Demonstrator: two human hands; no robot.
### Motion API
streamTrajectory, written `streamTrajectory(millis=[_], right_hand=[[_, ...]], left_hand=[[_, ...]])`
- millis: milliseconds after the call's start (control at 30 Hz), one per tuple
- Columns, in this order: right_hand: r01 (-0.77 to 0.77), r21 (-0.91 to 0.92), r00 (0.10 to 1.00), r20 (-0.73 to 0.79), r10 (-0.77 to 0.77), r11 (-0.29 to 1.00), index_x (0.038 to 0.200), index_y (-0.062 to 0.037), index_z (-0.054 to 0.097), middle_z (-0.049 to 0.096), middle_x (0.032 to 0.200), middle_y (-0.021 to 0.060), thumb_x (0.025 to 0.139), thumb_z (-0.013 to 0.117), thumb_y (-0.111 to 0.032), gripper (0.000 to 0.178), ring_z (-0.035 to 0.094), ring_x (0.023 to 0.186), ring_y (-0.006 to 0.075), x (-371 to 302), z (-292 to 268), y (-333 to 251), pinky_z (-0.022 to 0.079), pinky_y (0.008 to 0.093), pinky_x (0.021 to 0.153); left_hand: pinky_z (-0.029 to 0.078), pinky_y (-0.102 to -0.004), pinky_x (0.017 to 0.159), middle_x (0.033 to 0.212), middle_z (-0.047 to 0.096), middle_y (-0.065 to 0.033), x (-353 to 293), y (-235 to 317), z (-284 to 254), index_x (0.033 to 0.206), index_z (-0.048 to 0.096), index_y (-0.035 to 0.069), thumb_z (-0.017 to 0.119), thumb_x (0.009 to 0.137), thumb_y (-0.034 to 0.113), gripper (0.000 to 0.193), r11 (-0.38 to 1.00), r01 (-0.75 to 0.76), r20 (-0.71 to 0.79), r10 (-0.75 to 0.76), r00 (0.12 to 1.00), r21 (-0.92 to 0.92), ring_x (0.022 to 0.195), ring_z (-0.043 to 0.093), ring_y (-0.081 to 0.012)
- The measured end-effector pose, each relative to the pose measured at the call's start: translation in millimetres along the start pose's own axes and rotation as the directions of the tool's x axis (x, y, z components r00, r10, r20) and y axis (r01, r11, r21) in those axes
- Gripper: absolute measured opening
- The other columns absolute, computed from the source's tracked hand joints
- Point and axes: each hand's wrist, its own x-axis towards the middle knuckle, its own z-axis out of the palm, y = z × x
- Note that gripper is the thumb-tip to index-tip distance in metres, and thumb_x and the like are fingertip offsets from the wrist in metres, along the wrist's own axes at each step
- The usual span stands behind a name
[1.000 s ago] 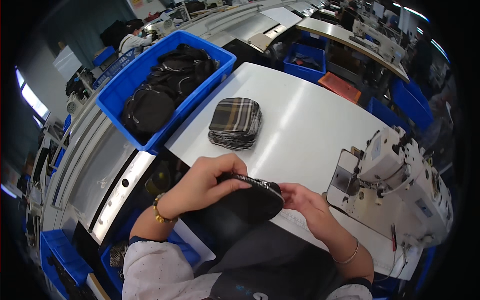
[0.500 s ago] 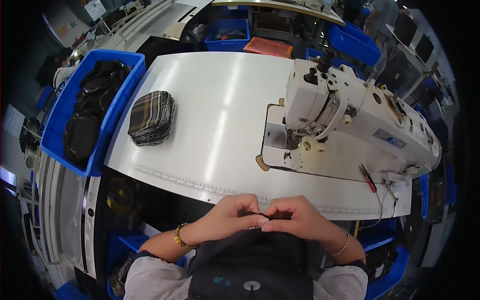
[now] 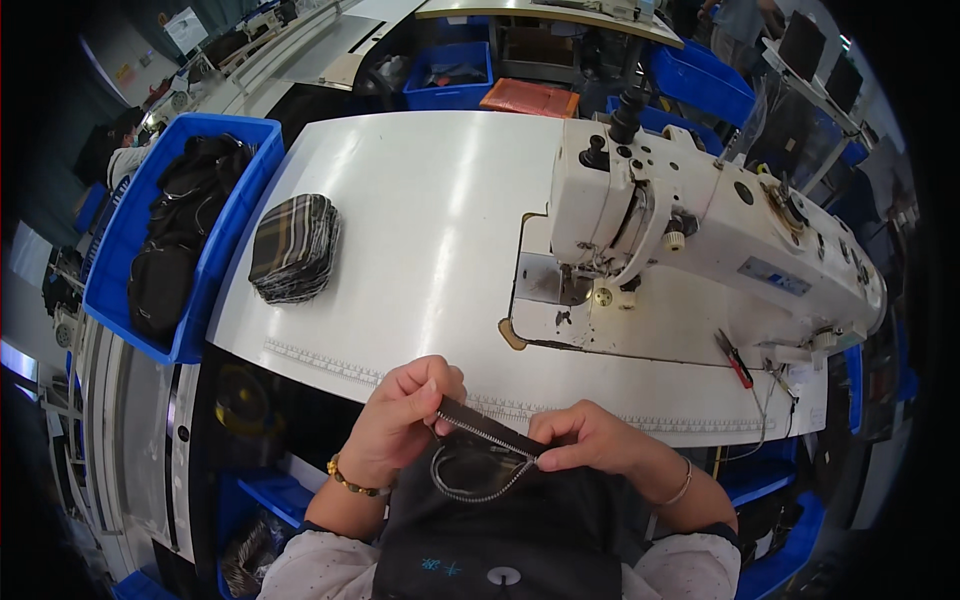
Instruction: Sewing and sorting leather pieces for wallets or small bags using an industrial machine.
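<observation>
Between my hands, just past the front edge of the sewing table, is a dark zippered fabric piece point(image 3: 487, 424). Its zipper is parted: one row of teeth runs straight between the hands, the other hangs in a curved loop below. My left hand point(image 3: 408, 402) pinches the upper left end between thumb and fingers. At the lower right end, my right hand point(image 3: 590, 437) grips the piece where the two rows of teeth meet. Whether a slider sits under the right fingers cannot be seen.
A white sewing machine point(image 3: 690, 220) stands on the right of the white table point(image 3: 420, 230). Red-handled thread snips point(image 3: 735, 360) lie by its base. A stack of plaid fabric pieces point(image 3: 294, 248) is at left, beside a blue bin point(image 3: 190, 240) of black pouches. A ruler strip point(image 3: 690, 424) lines the front edge.
My hands were close together over the dark piece. The left has moved left and up, stretching the zipper out and showing its open loop. The view has shifted slightly.
</observation>
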Motion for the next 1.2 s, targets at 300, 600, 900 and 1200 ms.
streamTrajectory(millis=[300,600,900,1200], right_hand=[[-0.059,-0.995,0.646,0.020,-0.763,-0.076,0.094,-0.0026,0.068,0.069,0.093,0.0081,0.083,0.076,-0.017,0.020,0.063,0.076,0.0204,12,-41,-30,0.052,0.0314,0.066],[-0.230,-0.802,0.655,0.291,-0.698,-0.551,0.093,-0.0115,0.068,0.070,0.107,0.0001,0.081,0.077,-0.021,0.018,0.066,0.073,0.0153,27,-86,-30,0.051,0.0322,0.057],[-0.159,-0.940,0.735,0.091,-0.672,-0.301,0.091,-0.0076,0.069,0.072,0.110,0.0038,0.083,0.075,-0.021,0.017,0.069,0.079,0.0170,26,-80,-31,0.053,0.0312,0.066],[-0.105,-0.292,0.989,-0.132,0.069,0.951,0.098,0.0005,0.061,0.066,0.088,-0.0022,0.087,0.077,-0.004,0.020,0.060,0.081,0.0029,20,-38,-19,0.050,0.0206,0.071]], left_hand=[[0.035,-0.0227,0.059,0.071,0.041,0.0049,9,-3,-19,0.087,0.055,0.010,0.057,0.103,0.031,0.027,0.995,0.057,-0.258,-0.034,0.966,0.085,0.063,0.041,-0.0074],[0.050,-0.0230,0.079,0.092,0.064,0.0000,23,-7,-36,0.096,0.062,0.009,0.055,0.104,0.034,0.027,0.994,0.084,-0.394,-0.050,0.918,0.070,0.086,0.062,-0.0088],[0.051,-0.0233,0.080,0.094,0.065,-0.0028,38,-5,-30,0.100,0.061,0.006,0.052,0.105,0.035,0.031,0.988,0.076,-0.238,-0.043,0.970,0.131,0.086,0.063,-0.0083],[0.051,-0.0253,0.076,0.093,0.065,-0.0048,43,14,-24,0.099,0.060,0.005,0.046,0.107,0.037,0.036,0.903,-0.107,-0.152,0.186,0.971,0.416,0.085,0.064,-0.0118]])
